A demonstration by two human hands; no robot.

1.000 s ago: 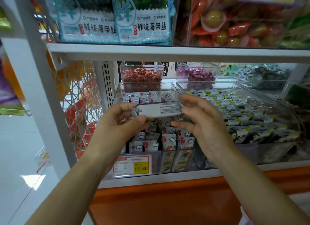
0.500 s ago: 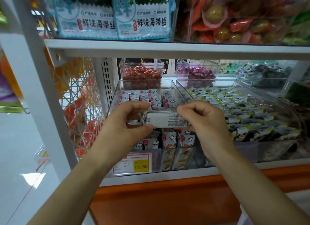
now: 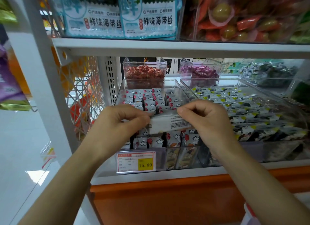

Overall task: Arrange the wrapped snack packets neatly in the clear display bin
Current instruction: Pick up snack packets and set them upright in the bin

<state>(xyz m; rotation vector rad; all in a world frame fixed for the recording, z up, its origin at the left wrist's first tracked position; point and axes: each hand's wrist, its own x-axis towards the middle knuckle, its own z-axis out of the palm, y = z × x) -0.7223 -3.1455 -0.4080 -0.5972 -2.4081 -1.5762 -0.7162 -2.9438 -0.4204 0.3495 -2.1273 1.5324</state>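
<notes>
Pinching packet [image 3: 169,124] btwn L grip [image 3: 120,124], R grip [image 3: 206,122]; prob. above bin [image 3: 119,92].

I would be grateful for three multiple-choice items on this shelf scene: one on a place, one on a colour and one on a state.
1. Where does the box of red sweets stand?
A) on the top shelf
B) just behind the clear display bin
C) on the floor

2. What colour is the patch on the price tag that reads 15.80?
A) green
B) blue
C) yellow

3. How is the white packet held?
A) pinched at its two ends by the left hand and the right hand
B) lying loose in the bin
C) in one hand only

Answers:
1 B: the box stands on the same shelf, past the bin's rear wall.
2 C: the figures sit on a yellow square.
3 A: each hand's fingers curl round one end, above the bin.
</notes>
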